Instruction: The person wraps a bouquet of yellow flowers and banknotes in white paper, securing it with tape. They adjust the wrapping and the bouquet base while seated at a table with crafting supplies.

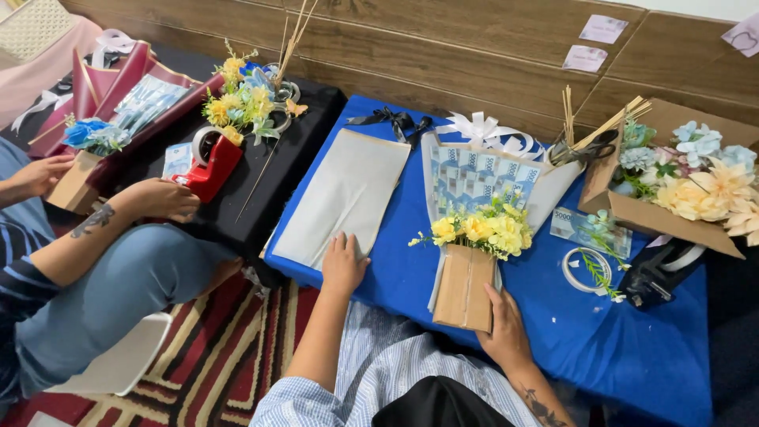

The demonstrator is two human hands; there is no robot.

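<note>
Left hand laid flat and open on the grey paper sheets, gripping nothing. Right hand wrapped round the brown base of the money bouquet, lying on the blue table right between both hands.

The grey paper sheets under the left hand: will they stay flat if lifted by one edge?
Probably not. The grey paper sheets look thin, so they would likely droop. They seem stacked loose, so pushing from the left hand might fan them across the blue cloth.
</note>
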